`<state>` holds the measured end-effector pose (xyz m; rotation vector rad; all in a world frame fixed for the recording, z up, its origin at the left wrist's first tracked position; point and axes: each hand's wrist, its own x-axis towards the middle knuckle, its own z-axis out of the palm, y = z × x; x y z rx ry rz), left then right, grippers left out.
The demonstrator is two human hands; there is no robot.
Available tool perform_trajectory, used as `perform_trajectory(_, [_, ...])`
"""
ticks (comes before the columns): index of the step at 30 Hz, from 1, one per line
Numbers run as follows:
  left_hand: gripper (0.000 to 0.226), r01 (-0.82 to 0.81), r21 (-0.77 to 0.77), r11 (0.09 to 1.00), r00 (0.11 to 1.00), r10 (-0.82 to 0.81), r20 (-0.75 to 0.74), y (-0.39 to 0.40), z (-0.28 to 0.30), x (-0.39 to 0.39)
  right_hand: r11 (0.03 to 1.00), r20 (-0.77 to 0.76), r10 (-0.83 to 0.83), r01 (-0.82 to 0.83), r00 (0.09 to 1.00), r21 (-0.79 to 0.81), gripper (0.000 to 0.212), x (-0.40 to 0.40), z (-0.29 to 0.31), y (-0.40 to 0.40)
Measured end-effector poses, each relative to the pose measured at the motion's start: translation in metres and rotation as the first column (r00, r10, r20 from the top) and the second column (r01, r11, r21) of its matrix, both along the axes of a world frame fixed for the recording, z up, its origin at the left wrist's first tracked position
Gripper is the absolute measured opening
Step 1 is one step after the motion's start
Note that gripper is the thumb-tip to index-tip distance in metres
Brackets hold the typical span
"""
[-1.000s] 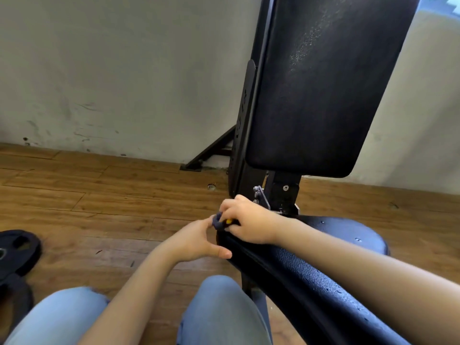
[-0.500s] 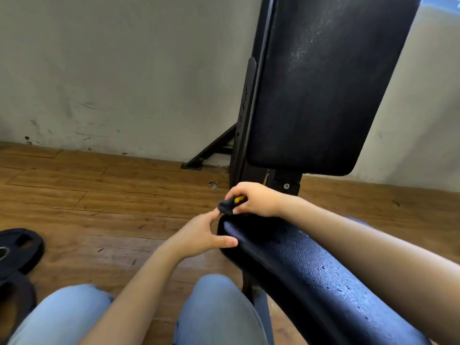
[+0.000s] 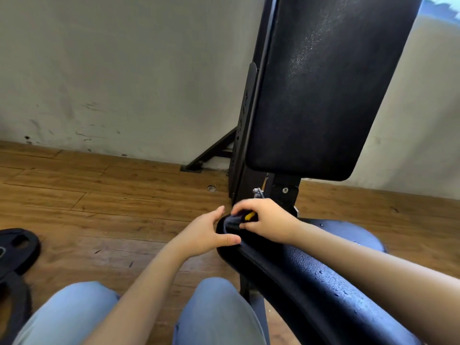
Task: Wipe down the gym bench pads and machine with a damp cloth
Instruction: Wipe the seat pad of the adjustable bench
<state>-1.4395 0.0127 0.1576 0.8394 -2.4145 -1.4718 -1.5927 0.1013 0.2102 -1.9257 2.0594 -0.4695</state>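
Observation:
A black seat pad [image 3: 323, 282] speckled with water drops runs from the lower right toward the centre. Above it stands a tall black back pad [image 3: 321, 83] on a black machine frame [image 3: 242, 145]. My right hand [image 3: 266, 220] grips a dark cloth [image 3: 232, 222] with a yellow patch and presses it on the near end of the seat pad. My left hand [image 3: 204, 232] holds that end of the pad, thumb on top and fingers over its edge beside the cloth.
A wooden floor [image 3: 99, 207] meets a scuffed white wall [image 3: 112, 70] behind the machine. Black weight plates [image 3: 15, 247] lie on the floor at the left edge. My knees in light jeans [image 3: 216, 317] are right below the hands. A frame foot [image 3: 209, 153] angles to the wall.
My right hand slid the cloth along the end of the seat pad, up toward the frame and back a little. My left hand stayed on the pad's end.

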Motion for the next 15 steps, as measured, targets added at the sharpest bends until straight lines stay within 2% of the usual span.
perform_trajectory(2, [0.098,0.003,0.006,1.0,1.0,-0.003,0.001,0.001,0.001,0.0,0.999,0.026,-0.021,0.02,0.999,0.026,0.048,-0.005,0.004,-0.008])
perform_trajectory(6, [0.097,0.001,0.025,1.0,1.0,-0.002,0.006,0.002,0.001,0.0,0.999,-0.073,0.024,-0.022,0.997,0.037,0.027,-0.006,0.003,-0.019])
perform_trajectory(9, [0.101,0.05,0.019,0.999,0.998,-0.05,0.043,0.001,0.002,0.002,0.979,-0.13,0.2,-0.192,0.971,0.07,0.028,-0.002,0.006,0.008])
perform_trajectory(12, [0.105,0.083,-0.026,0.996,0.994,-0.081,0.069,0.003,0.004,0.004,0.93,-0.099,0.336,-0.313,0.937,0.195,0.029,-0.01,0.025,0.02])
perform_trajectory(15, [0.1,0.082,-0.015,0.997,0.995,-0.081,0.051,0.004,0.005,0.005,0.965,-0.173,0.245,-0.221,0.954,0.144,0.026,-0.014,0.028,-0.013])
